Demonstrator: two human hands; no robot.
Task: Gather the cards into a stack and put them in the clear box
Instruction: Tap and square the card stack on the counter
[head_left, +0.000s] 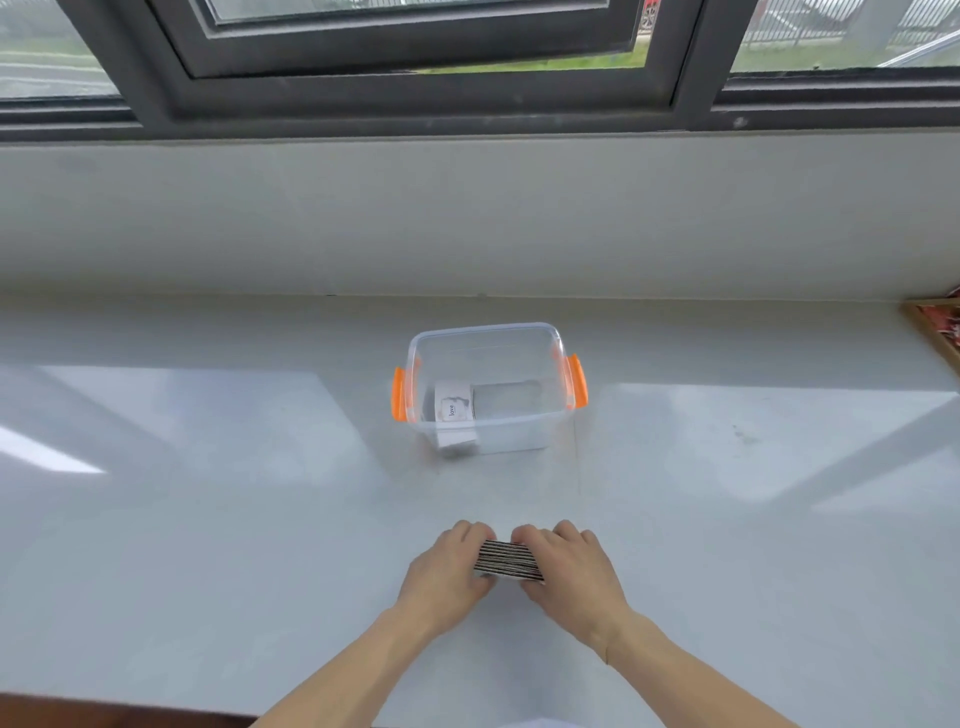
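Both hands are down on the pale, glossy tabletop (208, 519), close to the near edge, and between them sits the stack of cards (508, 559). The left hand (447, 571) presses in from the stack's left end, fingers curled over the far side; the right hand (569, 569) mirrors it from the right end. Each grip is clenched on the stack, thumbs on the near side, fingertips on the far side. The cards stand on edge, so we see a band of thin dark and light stripes, squared up fairly neatly, resting on the tabletop or just above it; the view does not settle which.

Farther out, straight ahead and well apart from the hands, stands the clear box (491, 332) with an orange latch on each short side. Its top is open. Inside, at the left of its floor, lies a white card (453, 406) with the word "love" printed on it, face up on a small pile. The right part of the box floor shows only a dim rectangle.

Behind the box rises a grey sill wall, then a dark window frame (405, 98). At the far right edge a wooden tray (930, 332) peeks in.
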